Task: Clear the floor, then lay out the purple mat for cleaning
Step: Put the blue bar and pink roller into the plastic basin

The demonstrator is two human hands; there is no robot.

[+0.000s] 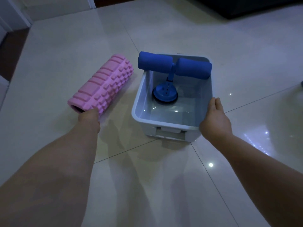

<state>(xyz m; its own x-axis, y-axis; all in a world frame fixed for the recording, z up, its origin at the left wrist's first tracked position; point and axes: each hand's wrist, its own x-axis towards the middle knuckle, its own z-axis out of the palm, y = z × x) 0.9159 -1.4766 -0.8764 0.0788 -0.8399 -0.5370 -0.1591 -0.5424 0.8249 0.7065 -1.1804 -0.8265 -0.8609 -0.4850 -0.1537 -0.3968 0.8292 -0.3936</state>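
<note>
The clearing step is in hand. The left hand [89, 116] clamps the near end of the ribbed pink foam roller [101, 84], at 9 o'clock of the pale plastic storage box [170, 123]. The right hand [215, 119], fingers together, touches the box's 3 o'clock rim. A blue padded sit-up bar [174, 67] fills the far half, so the roller probably needs the near half. The glossy tiled floor [164, 185] is open all around. The purple mat is not visible.

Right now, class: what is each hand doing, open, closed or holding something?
Left hand: closed on the near end of the pink foam roller.
Right hand: open, flat against the white bin, gripping nothing.
</note>
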